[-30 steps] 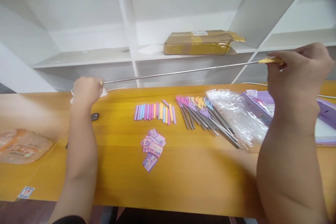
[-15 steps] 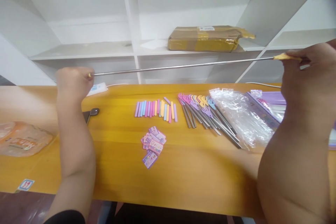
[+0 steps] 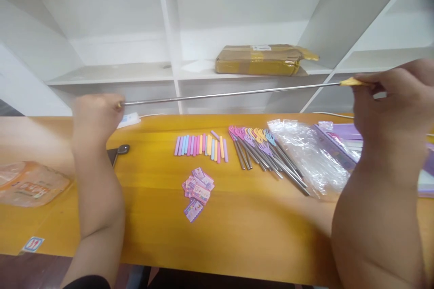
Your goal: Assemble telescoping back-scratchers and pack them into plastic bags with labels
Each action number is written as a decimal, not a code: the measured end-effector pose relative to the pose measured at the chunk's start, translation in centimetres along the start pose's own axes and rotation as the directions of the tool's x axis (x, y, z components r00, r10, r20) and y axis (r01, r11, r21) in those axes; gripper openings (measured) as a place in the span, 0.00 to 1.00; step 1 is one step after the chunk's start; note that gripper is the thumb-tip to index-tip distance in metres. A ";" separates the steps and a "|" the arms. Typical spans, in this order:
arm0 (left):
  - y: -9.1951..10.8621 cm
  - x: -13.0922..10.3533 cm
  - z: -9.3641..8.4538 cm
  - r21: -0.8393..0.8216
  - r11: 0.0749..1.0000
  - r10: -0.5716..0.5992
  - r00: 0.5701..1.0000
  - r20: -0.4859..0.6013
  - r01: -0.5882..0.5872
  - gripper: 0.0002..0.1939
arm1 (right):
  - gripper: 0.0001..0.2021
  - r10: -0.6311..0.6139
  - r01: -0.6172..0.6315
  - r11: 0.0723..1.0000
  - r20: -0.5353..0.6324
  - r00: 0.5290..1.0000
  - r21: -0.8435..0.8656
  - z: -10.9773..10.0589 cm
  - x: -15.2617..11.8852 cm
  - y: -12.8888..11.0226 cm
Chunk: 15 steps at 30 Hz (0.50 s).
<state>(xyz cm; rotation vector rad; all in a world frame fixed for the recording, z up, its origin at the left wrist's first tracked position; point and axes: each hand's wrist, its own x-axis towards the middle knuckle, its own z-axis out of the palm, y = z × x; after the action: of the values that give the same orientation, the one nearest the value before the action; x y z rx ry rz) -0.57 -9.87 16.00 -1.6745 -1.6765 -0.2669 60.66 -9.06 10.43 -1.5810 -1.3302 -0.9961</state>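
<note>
A thin metal rod [image 3: 230,94] stretches nearly level above the table's far edge, between my two hands. My left hand [image 3: 98,115] is closed round its left end, where a bit of yellow shows. At the other end, my right hand [image 3: 395,88] pinches the yellow tip [image 3: 352,81]. Below lie a row of pastel sticks [image 3: 200,145], a loose pile of small printed cards [image 3: 198,193], and several metal rods with coloured hand-shaped ends [image 3: 267,149].
Clear plastic bags [image 3: 308,158] and purple packaging [image 3: 342,131] lie at the right. An orange-printed bag [image 3: 34,185] and a dark object [image 3: 123,149] are at the left. Behind the table [image 3: 237,244], a taped cardboard box [image 3: 257,60] rests on a white shelf [image 3: 132,73].
The rod and both hands appear slightly lower in view, and the right end has shifted a little left. The whole scene has also moved down a little. Both hands keep their hold.
</note>
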 end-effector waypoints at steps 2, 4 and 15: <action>1.5 0.2 -0.2 0.014 1.000 0.001 0.998 0.055 -0.002 0.13 | 0.10 -0.091 0.094 0.992 -0.036 0.995 0.087 -0.2 0.0 -2.0; 3.2 0.4 -0.4 0.008 1.000 -0.008 0.993 0.117 0.007 0.13 | 0.14 -0.145 0.147 0.976 -0.028 0.989 0.158 -0.2 -0.4 -4.1; 14.5 -1.5 -1.2 -0.263 0.958 0.198 0.922 0.332 -0.112 0.17 | 0.13 -0.442 0.387 0.852 0.087 0.893 0.353 -0.2 -6.1 -15.9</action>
<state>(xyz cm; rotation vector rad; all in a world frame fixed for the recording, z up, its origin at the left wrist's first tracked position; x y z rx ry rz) 13.15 -9.92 10.85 -2.1294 -1.8108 -0.0926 44.15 -9.66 6.34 -1.1618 -1.9054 -0.8442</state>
